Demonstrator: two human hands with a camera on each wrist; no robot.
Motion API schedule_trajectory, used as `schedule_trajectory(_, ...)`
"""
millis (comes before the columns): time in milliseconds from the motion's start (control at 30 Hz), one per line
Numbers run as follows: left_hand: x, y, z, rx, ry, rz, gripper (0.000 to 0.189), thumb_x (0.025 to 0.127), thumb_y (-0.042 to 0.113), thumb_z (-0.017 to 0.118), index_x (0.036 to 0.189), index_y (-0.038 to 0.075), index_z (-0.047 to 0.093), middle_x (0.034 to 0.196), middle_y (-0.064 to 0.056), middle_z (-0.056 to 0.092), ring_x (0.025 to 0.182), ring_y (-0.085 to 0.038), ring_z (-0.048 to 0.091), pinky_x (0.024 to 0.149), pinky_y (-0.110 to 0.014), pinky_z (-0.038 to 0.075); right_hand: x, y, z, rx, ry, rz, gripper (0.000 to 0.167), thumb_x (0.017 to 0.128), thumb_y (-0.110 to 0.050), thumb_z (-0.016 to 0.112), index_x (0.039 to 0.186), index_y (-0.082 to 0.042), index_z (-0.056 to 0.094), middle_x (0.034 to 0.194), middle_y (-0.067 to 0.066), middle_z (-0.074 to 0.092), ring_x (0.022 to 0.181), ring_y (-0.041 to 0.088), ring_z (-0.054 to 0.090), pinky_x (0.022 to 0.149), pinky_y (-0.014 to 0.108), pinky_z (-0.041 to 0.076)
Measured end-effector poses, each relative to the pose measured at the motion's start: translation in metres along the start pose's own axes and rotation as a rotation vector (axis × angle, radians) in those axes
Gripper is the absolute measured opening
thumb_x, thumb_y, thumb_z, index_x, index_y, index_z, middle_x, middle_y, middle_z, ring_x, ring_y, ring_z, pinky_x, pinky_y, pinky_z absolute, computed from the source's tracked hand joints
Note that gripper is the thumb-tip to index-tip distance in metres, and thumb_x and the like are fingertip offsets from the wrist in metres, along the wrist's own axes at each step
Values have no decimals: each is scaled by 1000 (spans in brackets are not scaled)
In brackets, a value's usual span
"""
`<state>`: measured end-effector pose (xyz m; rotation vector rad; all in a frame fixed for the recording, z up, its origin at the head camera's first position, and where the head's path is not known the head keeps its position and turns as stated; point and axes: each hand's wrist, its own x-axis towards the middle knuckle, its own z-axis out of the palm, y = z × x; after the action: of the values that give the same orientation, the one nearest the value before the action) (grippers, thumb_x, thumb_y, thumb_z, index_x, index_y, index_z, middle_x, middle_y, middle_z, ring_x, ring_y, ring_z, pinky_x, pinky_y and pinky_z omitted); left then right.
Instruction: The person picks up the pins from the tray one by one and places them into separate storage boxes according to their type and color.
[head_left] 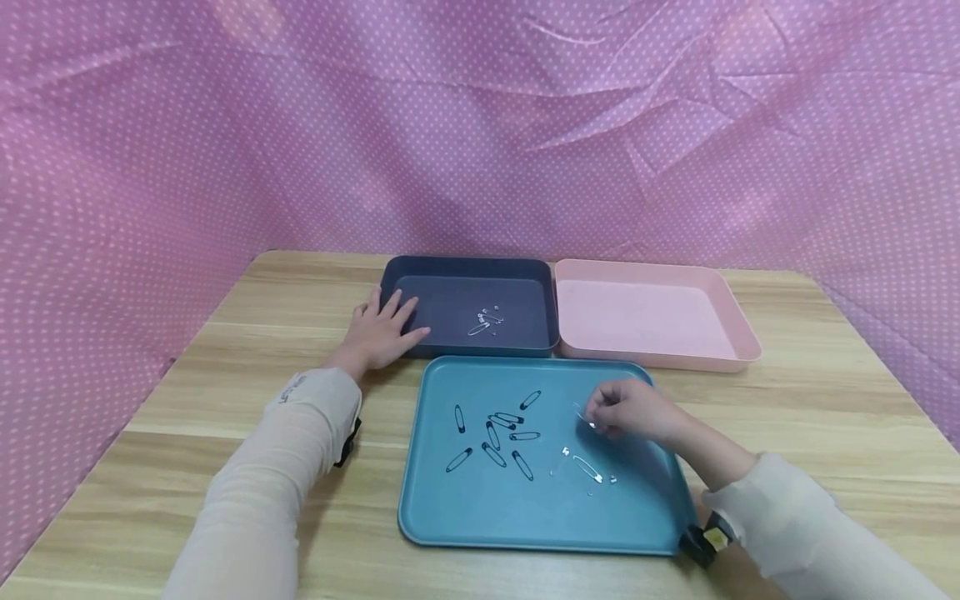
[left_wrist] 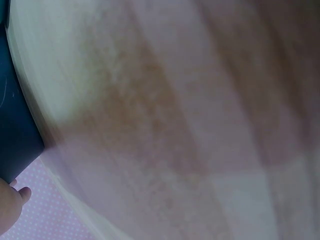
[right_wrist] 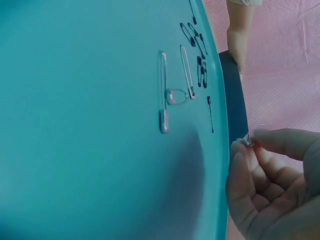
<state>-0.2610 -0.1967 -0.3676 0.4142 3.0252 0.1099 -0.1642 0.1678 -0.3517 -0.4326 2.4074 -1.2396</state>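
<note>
My right hand [head_left: 630, 410] is over the right part of a teal tray [head_left: 510, 521], pinching a silver safety pin [right_wrist: 248, 142] between thumb and fingertips. Below it on the tray lie a few other silver safety pins [head_left: 587, 468]. Several black safety pins [head_left: 492, 454] are scattered over the tray's left and middle. With fingers spread, my left hand [head_left: 381, 335] rests at the left edge of a dark blue tray [head_left: 450, 292]. Inside that tray is a small cluster of silver safety pins [head_left: 480, 328]. Only a bit of the left hand [left_wrist: 11, 205] shows in the left wrist view.
A pink tray [head_left: 637, 321] stands right of the dark blue one, both behind the teal tray. All three sit on a wood-grain table [head_left: 225, 392]. Pink dotted cloth [head_left: 450, 150] hangs behind and at both sides of the table.
</note>
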Motion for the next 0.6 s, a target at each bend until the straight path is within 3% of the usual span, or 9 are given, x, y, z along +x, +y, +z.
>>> schedule_trajectory(400, 0, -1, -1, -5, -13, -3, 73, 85, 61, 18, 140, 14, 12, 143, -15, 5, 126, -38, -10, 96, -53, 3, 25, -9, -2, 118, 51, -45, 9, 82, -4, 52, 82, 4, 58, 72, 10, 57, 65, 21, 53, 62, 34, 45)
schedule_trajectory(600, -1, 0, -1, -2, -7, -4, 73, 84, 62, 18, 139, 14, 13, 143, -15, 6, 126, -38, -9, 96, -53, 3, 38, -16, -3, 131, 61, -15, 15, 85, -9, 50, 87, 4, 58, 76, 12, 56, 71, 23, 54, 67, 34, 45)
